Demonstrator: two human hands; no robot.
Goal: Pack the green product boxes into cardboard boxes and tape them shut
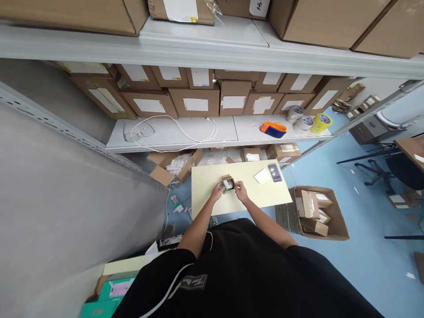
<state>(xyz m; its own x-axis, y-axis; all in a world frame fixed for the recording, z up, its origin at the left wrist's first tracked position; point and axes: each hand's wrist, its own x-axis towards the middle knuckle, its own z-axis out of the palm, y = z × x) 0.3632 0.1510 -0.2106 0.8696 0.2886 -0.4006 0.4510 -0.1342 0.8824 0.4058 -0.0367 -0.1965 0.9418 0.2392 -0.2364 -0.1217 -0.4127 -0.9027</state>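
Observation:
A small open cardboard box [228, 178] is between my hands over the pale yellow tabletop [205, 176]. Its top flap stands up, and something white and green shows in its opening, too small to name. My left hand [217, 191] grips the box from the left side. On the other side, the fingers of my right hand [241, 191] are bent against the box's right edge. To the right on the same tabletop lie a white square piece [261, 176] and a dark purple item [274, 172], which is blurred out.
A shelf [228, 130] beyond the tabletop carries a white cable [172, 117], glasses [145, 131], tape rolls [303, 123] and labelled cartons [196, 104]. An open carton [179, 168] stands at left. A large carton [341, 225] full of parcels stands on the floor at right.

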